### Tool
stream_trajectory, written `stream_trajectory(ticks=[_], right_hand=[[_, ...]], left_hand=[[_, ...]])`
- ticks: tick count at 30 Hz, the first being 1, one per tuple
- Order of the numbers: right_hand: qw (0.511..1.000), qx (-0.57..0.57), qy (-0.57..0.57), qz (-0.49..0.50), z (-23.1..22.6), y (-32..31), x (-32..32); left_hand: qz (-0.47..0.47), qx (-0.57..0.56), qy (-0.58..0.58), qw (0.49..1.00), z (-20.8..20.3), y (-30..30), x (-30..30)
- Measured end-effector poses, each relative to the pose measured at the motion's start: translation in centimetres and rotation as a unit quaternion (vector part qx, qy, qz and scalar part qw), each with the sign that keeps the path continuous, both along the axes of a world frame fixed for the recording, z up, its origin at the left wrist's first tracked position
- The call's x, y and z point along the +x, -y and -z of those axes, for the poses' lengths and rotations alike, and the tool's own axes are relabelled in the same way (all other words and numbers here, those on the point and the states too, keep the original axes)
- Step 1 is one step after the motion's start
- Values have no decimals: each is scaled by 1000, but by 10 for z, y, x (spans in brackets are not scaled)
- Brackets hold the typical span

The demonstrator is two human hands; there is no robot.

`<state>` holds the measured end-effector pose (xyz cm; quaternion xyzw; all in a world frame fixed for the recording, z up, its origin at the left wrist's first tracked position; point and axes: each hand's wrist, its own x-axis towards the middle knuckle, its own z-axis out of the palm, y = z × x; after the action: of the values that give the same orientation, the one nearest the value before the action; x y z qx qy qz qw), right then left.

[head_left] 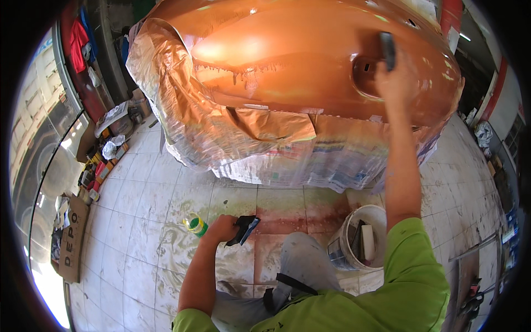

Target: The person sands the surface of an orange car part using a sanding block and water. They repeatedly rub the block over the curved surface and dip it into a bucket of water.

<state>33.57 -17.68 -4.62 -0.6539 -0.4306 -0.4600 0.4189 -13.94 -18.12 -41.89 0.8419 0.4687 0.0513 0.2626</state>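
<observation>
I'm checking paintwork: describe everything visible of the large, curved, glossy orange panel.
The large, curved, glossy orange panel resembles painted vehicle bodywork, at upper centre. A rounded recess holds a dark slot; ragged drip-like marks run along its left. Orange-stained sheeting skirts its lower edge. The right hand holds a blurred dark block beside the recess; contact is unclear.

I can steer the right hand (399,77) left across the car (287,61), and low between the knee (298,246) and sheeting (249,146). The bucket (338,255) blocks the floor (130,235) right of the knee; the cup (195,224) crowds the left hand (221,228); a box (74,243) lines the floor's left edge.
</observation>
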Motion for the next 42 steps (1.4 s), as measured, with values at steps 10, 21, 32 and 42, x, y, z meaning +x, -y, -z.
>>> stream_trajectory(ticks=[10, 21, 32, 42], right_hand=[[966, -16, 169, -197, 114, -116, -331], [976, 0, 101, -191, 0, 16, -46], [996, 25, 60, -56, 9, 18, 62], [969, -24, 132, -206, 132, -86, -291]], left_hand=[[38, 9, -15, 999, -40, 11, 45], [-5, -14, -56, 998, -22, 23, -17], [-49, 1, -65, 997, -32, 18, -31], [-16, 19, -14, 1000, -38, 14, -6]])
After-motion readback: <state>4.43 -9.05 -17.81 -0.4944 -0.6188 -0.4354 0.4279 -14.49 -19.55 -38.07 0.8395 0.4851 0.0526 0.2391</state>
